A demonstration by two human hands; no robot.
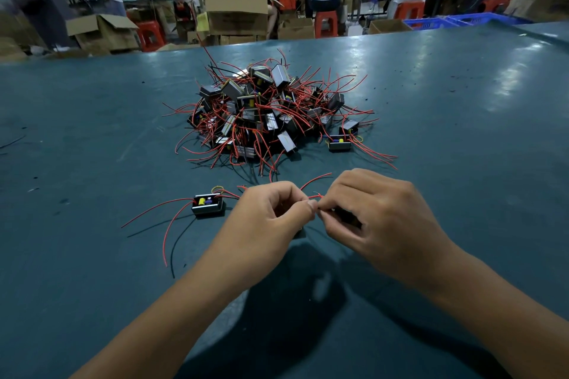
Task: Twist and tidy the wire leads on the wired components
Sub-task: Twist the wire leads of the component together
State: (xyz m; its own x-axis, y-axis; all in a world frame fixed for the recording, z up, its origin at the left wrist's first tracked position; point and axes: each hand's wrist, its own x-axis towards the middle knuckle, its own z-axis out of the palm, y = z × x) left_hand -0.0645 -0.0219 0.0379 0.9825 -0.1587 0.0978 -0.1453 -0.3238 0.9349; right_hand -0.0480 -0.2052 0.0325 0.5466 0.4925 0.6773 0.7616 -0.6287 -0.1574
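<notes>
Left hand (pixel 271 212) and right hand (pixel 369 212) pinching thin red wire lead (pixel 317 195) between meeting fingertips above dark teal tabletop (pixel 462 132); small black box component (pixel 346 215) sitting under right fingers, partly hidden.

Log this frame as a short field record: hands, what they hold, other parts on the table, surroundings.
left hand: left hand pinches a red wire lead
right hand: right hand pinches the same lead; a dark component under it, mostly hidden
finished or waiting: one boxed component lies left of the hands, leads spread
stock: pile of wired components beyond the hands
surface: teal table
background: seated workers, cardboard boxes
</notes>
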